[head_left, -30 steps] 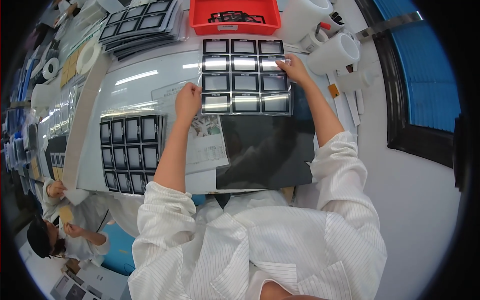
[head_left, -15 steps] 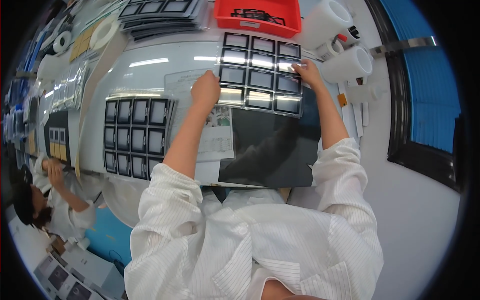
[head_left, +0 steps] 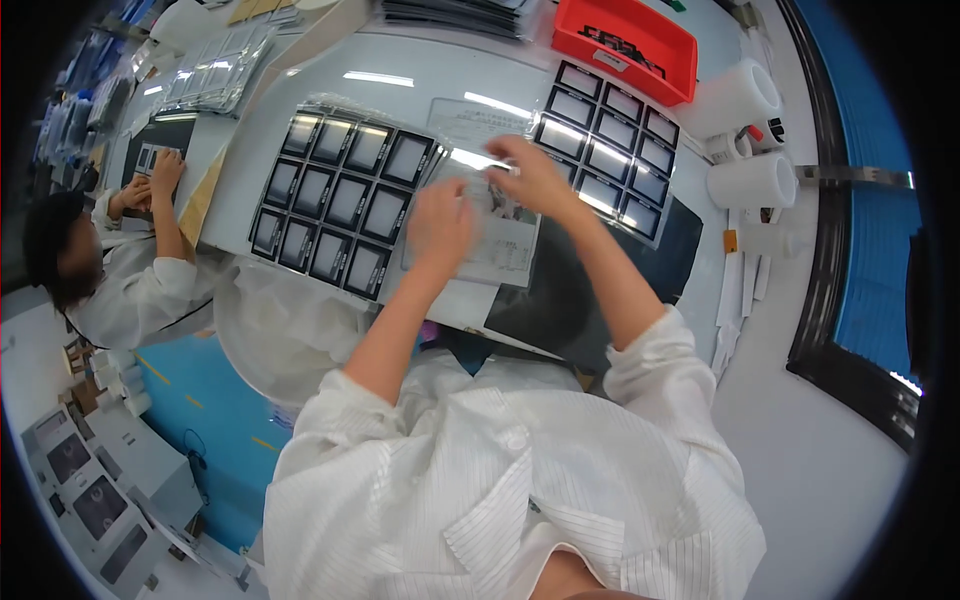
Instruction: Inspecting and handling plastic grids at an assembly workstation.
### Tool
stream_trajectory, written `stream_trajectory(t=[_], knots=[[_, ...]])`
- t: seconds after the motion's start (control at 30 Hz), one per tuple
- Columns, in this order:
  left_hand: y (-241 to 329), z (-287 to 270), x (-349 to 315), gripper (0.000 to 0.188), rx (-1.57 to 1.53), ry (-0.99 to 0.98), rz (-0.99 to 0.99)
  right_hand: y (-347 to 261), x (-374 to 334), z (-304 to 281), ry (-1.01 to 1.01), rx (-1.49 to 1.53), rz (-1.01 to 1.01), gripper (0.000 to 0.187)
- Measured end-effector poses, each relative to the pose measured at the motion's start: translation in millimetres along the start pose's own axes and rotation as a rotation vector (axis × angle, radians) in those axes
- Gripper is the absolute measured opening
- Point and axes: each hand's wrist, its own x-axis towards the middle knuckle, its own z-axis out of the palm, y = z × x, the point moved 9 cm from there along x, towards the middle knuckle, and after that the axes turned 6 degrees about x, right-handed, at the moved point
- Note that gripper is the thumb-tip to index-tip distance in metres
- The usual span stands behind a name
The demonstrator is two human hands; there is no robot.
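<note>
My left hand (head_left: 443,225), smeared by motion, is at the right edge of a stack of clear sheets (head_left: 345,192) carrying rows of black-rimmed rectangular windows. Whether its fingers touch that edge, I cannot tell. My right hand (head_left: 532,178) hangs over printed papers (head_left: 508,245) in the middle of the table, its fingers apart and nothing visible in them. Right of it lies a second sheet of black-rimmed windows (head_left: 607,150), partly over a black mat (head_left: 560,305), with no hand on it.
A red bin (head_left: 627,50) with small black frames stands at the back. White rolls (head_left: 752,180) line the right side. Behind on the left are more dark sheets (head_left: 455,14). A co-worker's hands (head_left: 152,180) are busy at the far left, beside a table divider (head_left: 290,75).
Both hands have let go of the right-hand sheet of windows, which now lies by the red bin. They have moved left, toward the other stack. The view has also turned.
</note>
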Motion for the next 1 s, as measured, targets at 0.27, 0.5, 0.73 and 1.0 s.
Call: stream_trajectory(t=[0.27,0.5,0.73,1.0], knots=[[-82.1,-84.9,-66.6,0.056,0.250,0.271,0.006,-28.0,51.1,83.6,0.074,-0.427,0.122,0.080],[-90.0,-83.2,-69.6,0.052,0.221,0.309,0.019,-25.0,74.3,88.8,-0.013,-0.696,0.264,0.092],[-94.5,-98.1,-77.2,0.051,0.138,0.422,0.064,-32.0,86.2,73.9,0.050,-0.385,0.244,0.084],[-190.9,-116.7,-188.9,0.060,-0.578,0.802,-0.877,-64.4,11.0,25.8,0.002,0.619,0.327,0.035]])
